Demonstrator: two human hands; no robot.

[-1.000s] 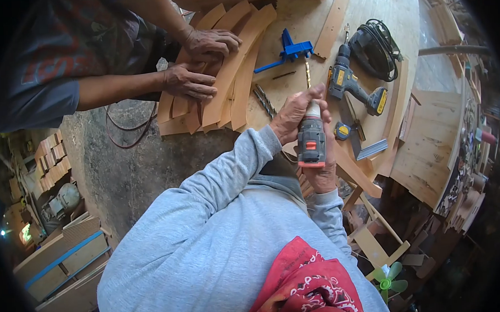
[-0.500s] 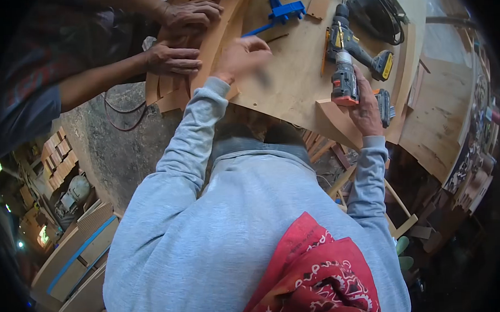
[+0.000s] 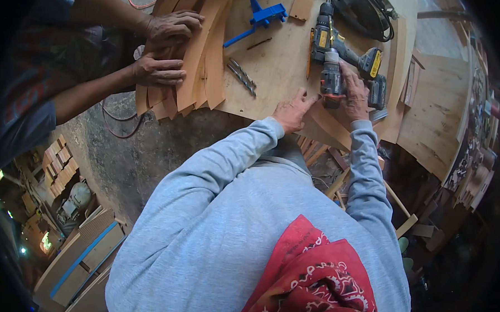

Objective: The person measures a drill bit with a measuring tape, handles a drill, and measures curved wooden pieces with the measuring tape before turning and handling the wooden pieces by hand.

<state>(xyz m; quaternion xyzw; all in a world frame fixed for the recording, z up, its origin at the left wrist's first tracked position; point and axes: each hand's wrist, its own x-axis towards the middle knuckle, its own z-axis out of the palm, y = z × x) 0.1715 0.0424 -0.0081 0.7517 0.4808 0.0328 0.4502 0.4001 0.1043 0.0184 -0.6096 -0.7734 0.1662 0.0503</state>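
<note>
My right hand (image 3: 355,93) is closed around a cordless drill (image 3: 331,81), which lies near the front edge of the plywood tabletop (image 3: 276,49). A bit points away from me in its chuck. Just left of the drill's rear end is my left hand (image 3: 296,110), its index finger and thumb stretched out and no object visible in it. Under the fingertip begins a curved wooden piece (image 3: 329,123); whether they touch I cannot tell. A pair of drill bits (image 3: 242,77) rests farther left on the tabletop.
Beyond lie a second cordless drill (image 3: 323,33), a pencil (image 3: 310,54), a blue jig (image 3: 267,14), a thin dark bit (image 3: 259,43) and a corded power tool (image 3: 361,9). At left, another person's hands (image 3: 167,48) rest on stacked curved wood strips (image 3: 201,63).
My left hand has moved right and nearer, from beside the curved strips to the drill's rear end. The pair of drill bits now shows on the tabletop. My right hand stays on the drill.
</note>
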